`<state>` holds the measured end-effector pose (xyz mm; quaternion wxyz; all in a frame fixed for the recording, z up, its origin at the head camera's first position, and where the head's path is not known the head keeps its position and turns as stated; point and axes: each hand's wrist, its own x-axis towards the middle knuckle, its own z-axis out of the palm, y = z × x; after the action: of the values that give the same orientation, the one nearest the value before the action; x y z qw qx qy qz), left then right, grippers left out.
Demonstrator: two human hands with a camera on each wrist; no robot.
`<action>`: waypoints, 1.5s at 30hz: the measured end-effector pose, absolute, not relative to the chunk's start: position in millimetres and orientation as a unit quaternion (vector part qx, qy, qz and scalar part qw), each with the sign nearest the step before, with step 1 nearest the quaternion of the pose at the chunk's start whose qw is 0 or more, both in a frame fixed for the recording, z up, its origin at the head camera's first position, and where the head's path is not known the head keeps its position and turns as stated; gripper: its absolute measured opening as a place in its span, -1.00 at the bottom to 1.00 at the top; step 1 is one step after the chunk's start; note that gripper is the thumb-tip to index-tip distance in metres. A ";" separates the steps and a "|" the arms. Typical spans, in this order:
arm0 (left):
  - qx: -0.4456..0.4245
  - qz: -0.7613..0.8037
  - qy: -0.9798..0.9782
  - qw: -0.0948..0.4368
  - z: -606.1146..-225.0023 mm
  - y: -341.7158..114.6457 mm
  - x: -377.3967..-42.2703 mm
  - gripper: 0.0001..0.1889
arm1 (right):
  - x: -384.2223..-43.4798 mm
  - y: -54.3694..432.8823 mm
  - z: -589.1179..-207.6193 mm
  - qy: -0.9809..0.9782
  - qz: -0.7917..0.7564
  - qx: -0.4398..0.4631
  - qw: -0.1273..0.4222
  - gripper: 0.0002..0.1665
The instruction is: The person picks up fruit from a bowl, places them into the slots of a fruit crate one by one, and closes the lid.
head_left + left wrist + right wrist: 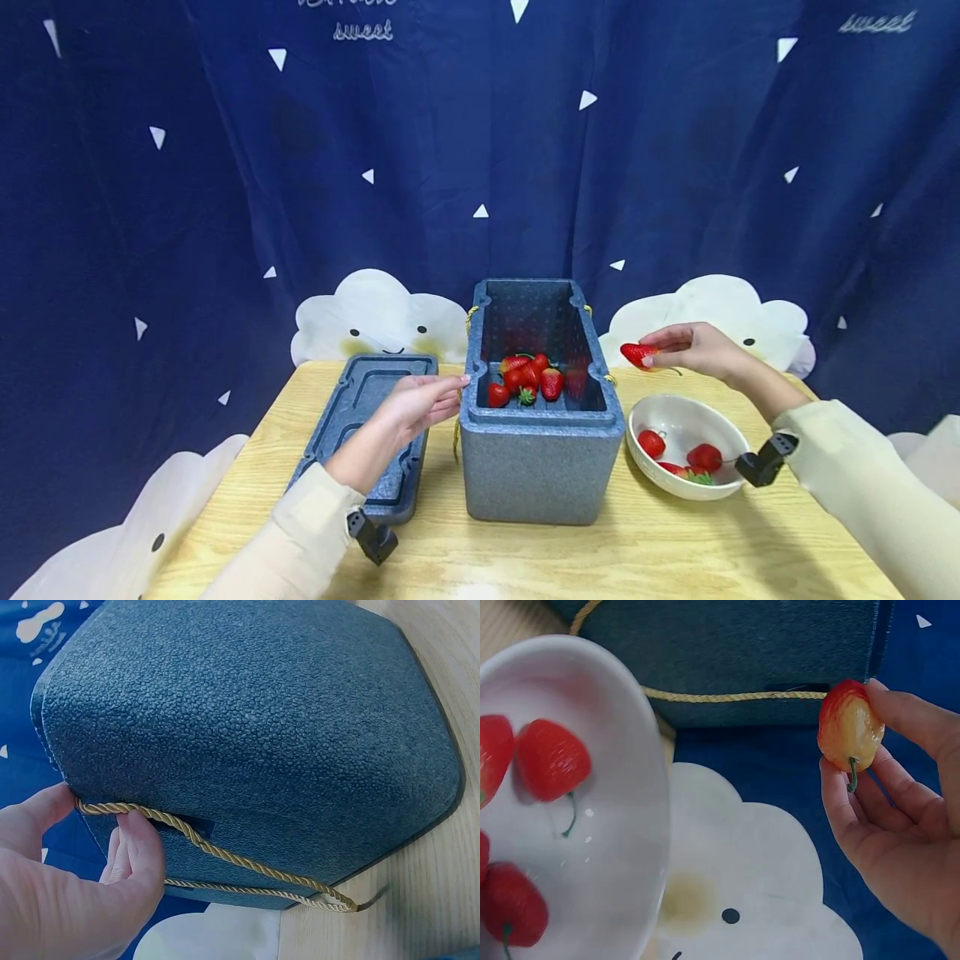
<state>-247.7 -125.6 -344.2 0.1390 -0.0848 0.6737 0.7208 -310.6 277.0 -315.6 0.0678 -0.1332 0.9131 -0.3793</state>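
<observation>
Right hand (697,346) pinches a strawberry (636,354) between thumb and fingertips; left hand (423,404) is relaxed, its fingers loosely bent, touching the side of the box (536,479) near the rim and its twisted gold rope (247,861).

Readable writing is on the dark blue curtain (420,233): "sweet" in white script at the upper left of the head view, and "sweet" again at the upper right. Another word above the left one is cut by the top edge, and small script in the left wrist view is too blurred to read.

The held strawberry is in the air to the right of the box, beyond the bowl (678,489). Its long axis lies roughly sideways, the red tip toward the box and the thin green stem trailing to the right, below the hand. The right wrist view shows its pale yellow stem end facing the camera.

The box stands open-topped with its long side running away from the person, with more strawberries (551,383) on its floor. Others (705,457) lie in the white bowl. To the left of the box, a grooved lid (378,392) lies flat on the wooden table (525,558), partly covered by the left arm.
</observation>
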 end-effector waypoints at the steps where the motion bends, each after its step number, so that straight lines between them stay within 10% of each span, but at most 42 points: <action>1: -0.084 0.721 0.674 0.138 -343.9 -125.6 -247.8 -0.50 | -311.4 275.9 -313.8 0.913 -0.380 -0.133 0.066 -0.39; 45: -0.081 0.725 0.669 0.142 -343.6 -126.8 -245.1 -0.41 | -335.8 202.5 -246.6 0.898 -0.399 -0.173 0.065 -0.43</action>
<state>-245.1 -126.8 -343.6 0.1419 -0.0806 0.6694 0.7247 -335.8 202.5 -246.6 0.0651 -0.1730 0.8982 -0.3988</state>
